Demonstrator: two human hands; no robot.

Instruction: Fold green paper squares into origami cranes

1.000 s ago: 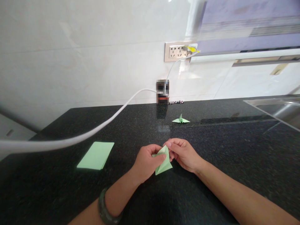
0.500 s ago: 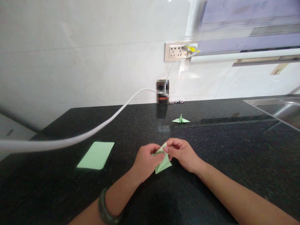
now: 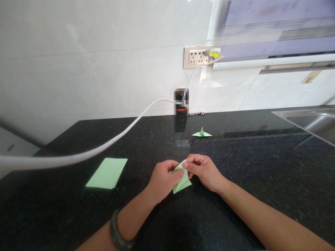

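Observation:
Between my two hands is a partly folded piece of light green paper [image 3: 182, 184], its lower flap spread toward me. My left hand [image 3: 164, 177] pinches it from the left, thumb lying across the front. At the top corner, the thumb and fingers of my right hand [image 3: 202, 170] are closed on the paper's edge. Part of the paper is hidden behind my fingers. Beyond my hands a finished green paper crane [image 3: 202, 133] stands on the counter with wings spread. To the left lies a stack of green paper sheets [image 3: 107, 173].
The dark speckled countertop [image 3: 146, 139] runs to a white tiled wall. A white cable [image 3: 104, 148] crosses the left side to a blurred dark device [image 3: 181, 102] against the wall. A beaded string [image 3: 197, 114] lies beside it. A metal sink [image 3: 314, 122] is at right, a socket panel [image 3: 193, 57] above.
Almost nothing differs. My right thumb has shifted very slightly on the paper's top corner; both hands keep their hold.

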